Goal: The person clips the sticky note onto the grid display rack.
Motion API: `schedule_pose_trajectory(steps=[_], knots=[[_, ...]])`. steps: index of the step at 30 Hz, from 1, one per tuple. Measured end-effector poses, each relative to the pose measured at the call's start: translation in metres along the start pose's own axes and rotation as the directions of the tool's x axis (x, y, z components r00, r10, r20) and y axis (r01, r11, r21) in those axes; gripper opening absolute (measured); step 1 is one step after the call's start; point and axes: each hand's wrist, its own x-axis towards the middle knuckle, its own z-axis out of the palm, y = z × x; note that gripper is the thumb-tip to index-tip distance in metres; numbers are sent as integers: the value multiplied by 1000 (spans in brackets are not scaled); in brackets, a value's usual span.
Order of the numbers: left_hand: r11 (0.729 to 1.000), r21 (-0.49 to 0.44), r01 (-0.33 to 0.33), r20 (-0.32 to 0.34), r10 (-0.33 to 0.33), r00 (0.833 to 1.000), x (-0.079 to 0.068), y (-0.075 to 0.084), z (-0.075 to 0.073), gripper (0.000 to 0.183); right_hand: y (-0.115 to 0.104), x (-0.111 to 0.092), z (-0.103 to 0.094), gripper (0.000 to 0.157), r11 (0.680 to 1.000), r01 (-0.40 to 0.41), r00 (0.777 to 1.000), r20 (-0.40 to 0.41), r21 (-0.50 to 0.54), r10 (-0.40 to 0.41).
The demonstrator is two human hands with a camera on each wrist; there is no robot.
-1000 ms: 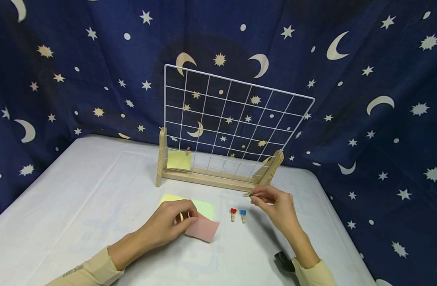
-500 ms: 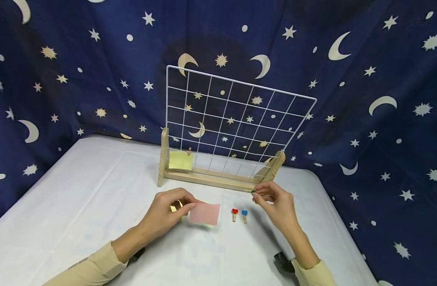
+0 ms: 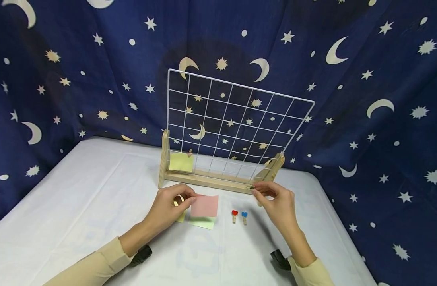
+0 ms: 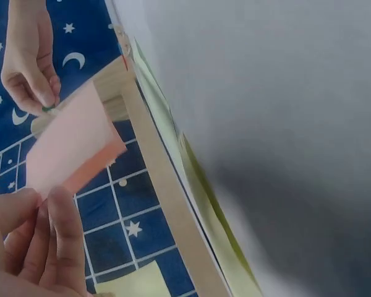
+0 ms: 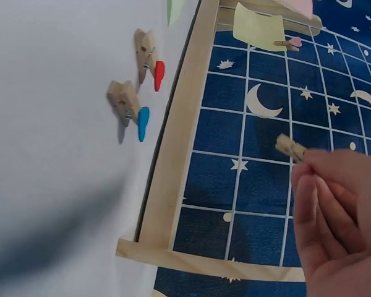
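Observation:
My left hand point(image 3: 168, 208) pinches a pink sticky note point(image 3: 204, 205) by its left edge, thumb on the near side. The note is raised, overlapping a pale green note point(image 3: 203, 223) on the white table. A yellow note point(image 3: 181, 217) shows partly behind my left fingers. My right hand point(image 3: 276, 198) pinches a small wooden clothespin point(image 5: 287, 147) between thumb and fingertips, just in front of the stand's right end; a bit of green shows at the fingertips. Two more clothespins, one with a red heart point(image 3: 234, 213) and one with a blue heart point(image 3: 244, 215), lie between the hands.
Behind the hands stands a white wire grid point(image 3: 239, 85) in a wooden base point(image 3: 211, 182). A yellow note point(image 3: 181, 162) hangs at its lower left, clipped by a clothespin with a pink heart point(image 5: 294, 42). A dark blue star-and-moon curtain point(image 3: 347, 79) encloses the table.
My left hand has lifted the pink note and turned it upright, moving it slightly away from me and uncovering the green note. My right hand with the clothespin has shifted little.

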Motion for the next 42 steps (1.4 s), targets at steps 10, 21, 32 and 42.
schedule_pose_trajectory(steps=[10,21,32,42], knots=[[999,41,-2,-5,2,1000,10,-1,7,12,-7,11,3,15,998,56,995,-79,-38,-58],[996,92,-4,-7,4,1000,26,-1,6,8,-10,22,5,15,996,77,992,-97,-48,-82],[992,129,-1,-11,2,1000,44,3,2,8,-16,28,10,15,996,84,988,-128,-27,-87],[988,155,-5,-81,18,997,54,-4,9,9,-25,34,16,14,995,92,988,-131,39,-86]])
